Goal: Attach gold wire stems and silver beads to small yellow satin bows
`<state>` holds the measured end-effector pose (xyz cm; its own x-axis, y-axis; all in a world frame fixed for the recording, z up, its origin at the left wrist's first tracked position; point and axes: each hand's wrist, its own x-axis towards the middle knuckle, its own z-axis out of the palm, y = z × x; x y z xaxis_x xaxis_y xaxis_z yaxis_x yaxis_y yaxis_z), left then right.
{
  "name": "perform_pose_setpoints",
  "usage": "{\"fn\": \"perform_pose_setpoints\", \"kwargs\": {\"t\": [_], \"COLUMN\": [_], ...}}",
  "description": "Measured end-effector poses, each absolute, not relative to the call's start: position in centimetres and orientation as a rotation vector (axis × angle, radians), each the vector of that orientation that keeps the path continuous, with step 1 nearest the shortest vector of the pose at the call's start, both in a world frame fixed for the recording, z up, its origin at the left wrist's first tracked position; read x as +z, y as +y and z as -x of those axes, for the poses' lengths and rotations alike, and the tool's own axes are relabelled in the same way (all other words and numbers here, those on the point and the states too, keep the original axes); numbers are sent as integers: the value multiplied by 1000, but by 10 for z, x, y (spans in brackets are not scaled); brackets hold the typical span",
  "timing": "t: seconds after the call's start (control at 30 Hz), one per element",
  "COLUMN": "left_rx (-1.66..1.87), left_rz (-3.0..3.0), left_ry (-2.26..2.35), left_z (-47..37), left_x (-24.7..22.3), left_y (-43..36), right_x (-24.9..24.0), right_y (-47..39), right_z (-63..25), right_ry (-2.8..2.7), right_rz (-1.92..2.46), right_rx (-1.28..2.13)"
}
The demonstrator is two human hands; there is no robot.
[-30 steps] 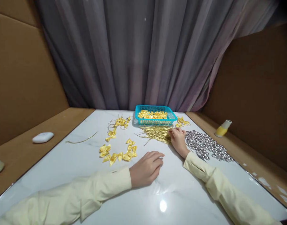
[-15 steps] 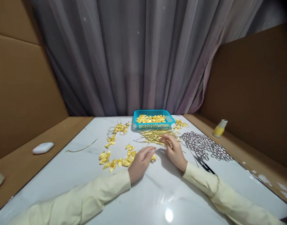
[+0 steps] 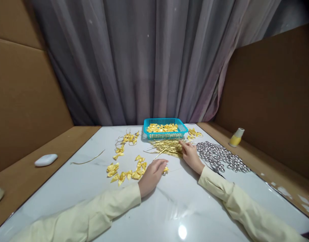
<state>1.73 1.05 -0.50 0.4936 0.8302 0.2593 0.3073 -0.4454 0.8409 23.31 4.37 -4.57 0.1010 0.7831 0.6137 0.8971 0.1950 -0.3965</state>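
My left hand is low over the table with its fingers pressed together. A yellow bow with a small silver bell shows at its fingertips; what lies inside the grasp is hidden. My right hand is at the right side of a pile of gold wires, index finger stretched out over them and the other fingers bent. I see nothing held in it. Left of my left hand, several yellow bows lie in a curved row.
Behind the wires stands a blue basket of yellow bows. Silver bells spread to the right, with dark-handled scissors partly under my sleeve. Finished-looking bows with wire loops lie at back left. A single wire lies far left.
My right hand has moved right and slightly forward onto the wire pile, its index finger now extended. The sleeve covers more of the scissors. My left hand stays nearly still.
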Motion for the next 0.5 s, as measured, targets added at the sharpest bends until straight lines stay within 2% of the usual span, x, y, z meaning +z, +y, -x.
{"fn": "perform_pose_setpoints", "kwargs": {"t": [0.27,0.5], "left_rx": [867,953], "left_rz": [-2017,-2045], "left_ry": [970,938], "left_z": [-16,-16], "left_x": [-6,-8], "left_y": [11,12], "right_x": [-31,-19], "right_y": [36,33], "right_z": [-236,-232], "right_ry": [-1646,-1567], "right_rz": [1633,1558], "right_rx": [-250,-47]}}
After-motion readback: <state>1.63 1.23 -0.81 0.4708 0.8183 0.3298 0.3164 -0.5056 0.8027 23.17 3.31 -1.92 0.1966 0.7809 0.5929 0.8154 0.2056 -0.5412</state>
